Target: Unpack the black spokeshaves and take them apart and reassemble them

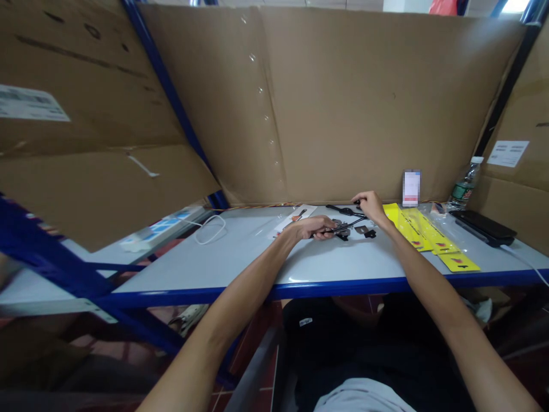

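My left hand (pixel 318 227) is closed around a dark metal assembly with thin rods (pixel 349 224), low over the white tabletop. The rods point right, toward my other hand. My right hand (pixel 372 206) is raised a little higher, its fingers pinched on a small black piece (pixel 357 202) whose kind I cannot make out. Behind the rods lies a long black part (pixel 338 210). Small black and grey metal pieces (pixel 365 231) rest on the table between and in front of my hands. A printed card (pixel 299 217) lies partly behind my left hand.
Yellow packages (pixel 412 229) lie right of my right hand. Beyond them stand a phone (pixel 411 187) and a water bottle (pixel 465 186), with a black device (pixel 482 227) nearby. A white cable (pixel 210 229) and power strip (pixel 163 229) are at left. Cardboard (pixel 343 103) walls the back.
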### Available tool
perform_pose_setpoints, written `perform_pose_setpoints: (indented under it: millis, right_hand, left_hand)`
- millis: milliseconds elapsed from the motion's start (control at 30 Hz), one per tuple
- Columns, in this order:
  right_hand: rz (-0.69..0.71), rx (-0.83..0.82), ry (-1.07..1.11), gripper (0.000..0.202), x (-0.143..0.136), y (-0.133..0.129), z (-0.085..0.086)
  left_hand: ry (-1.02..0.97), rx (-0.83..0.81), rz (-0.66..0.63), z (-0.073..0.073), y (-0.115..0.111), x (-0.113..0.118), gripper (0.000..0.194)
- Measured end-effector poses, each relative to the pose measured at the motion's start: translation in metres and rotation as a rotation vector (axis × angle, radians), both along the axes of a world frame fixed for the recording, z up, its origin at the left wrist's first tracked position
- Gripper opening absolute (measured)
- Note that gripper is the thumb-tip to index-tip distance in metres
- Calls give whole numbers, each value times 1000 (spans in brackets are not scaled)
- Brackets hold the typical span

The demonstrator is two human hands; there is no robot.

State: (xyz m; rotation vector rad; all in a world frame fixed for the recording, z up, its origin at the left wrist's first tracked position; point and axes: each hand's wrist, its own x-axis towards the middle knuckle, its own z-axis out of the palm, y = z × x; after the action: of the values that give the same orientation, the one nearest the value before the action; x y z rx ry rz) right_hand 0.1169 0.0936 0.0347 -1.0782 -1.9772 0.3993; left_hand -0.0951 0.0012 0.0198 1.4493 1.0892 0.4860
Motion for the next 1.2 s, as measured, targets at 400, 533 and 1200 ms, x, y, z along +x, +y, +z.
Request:
perform_pose_setpoints:
  millis: [400, 533, 1200]
  right_hand:
    - [198, -159, -248, 43, 0, -17, 4]
    - [262, -219, -302, 39, -1, -15, 3]
    - [325, -344, -181, 20, -4, -14, 0]
  left_hand:
    - [153, 210, 21, 2, -3, 1, 28]
    - [212, 225, -11, 1, -8, 5, 24]
    - [400, 399, 16, -8, -3, 16, 25]
